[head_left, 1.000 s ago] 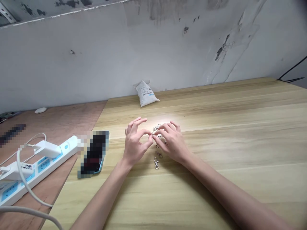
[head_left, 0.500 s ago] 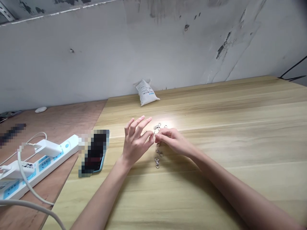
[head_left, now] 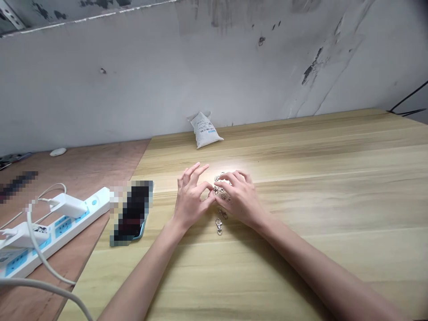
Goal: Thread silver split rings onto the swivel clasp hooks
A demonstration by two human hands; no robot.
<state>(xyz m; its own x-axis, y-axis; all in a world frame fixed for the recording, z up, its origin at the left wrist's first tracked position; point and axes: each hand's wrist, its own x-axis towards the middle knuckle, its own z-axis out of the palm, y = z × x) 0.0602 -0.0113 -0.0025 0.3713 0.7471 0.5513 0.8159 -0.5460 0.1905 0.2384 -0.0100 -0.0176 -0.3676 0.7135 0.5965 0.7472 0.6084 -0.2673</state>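
Your left hand (head_left: pixel 190 200) is curled in a pinch, your right hand (head_left: pixel 244 201) arched opposite, both at a small metal piece (head_left: pixel 216 191); can't tell if either grips it. I'd steady it left-handed, low, and work it with the right fingertips. Loose metal clasp (head_left: pixel 219 226) sits in from the table's (head_left: pixel 284 276) left edge, white packet (head_left: pixel 205 133) by the far edge.

Power strip (head_left: pixel 78 222): long, white plastic
Phone (head_left: pixel 132 214): dark, blue-edged, right of strip
Packet (head_left: pixel 205 130): white, crumpled, beyond strip, rightward
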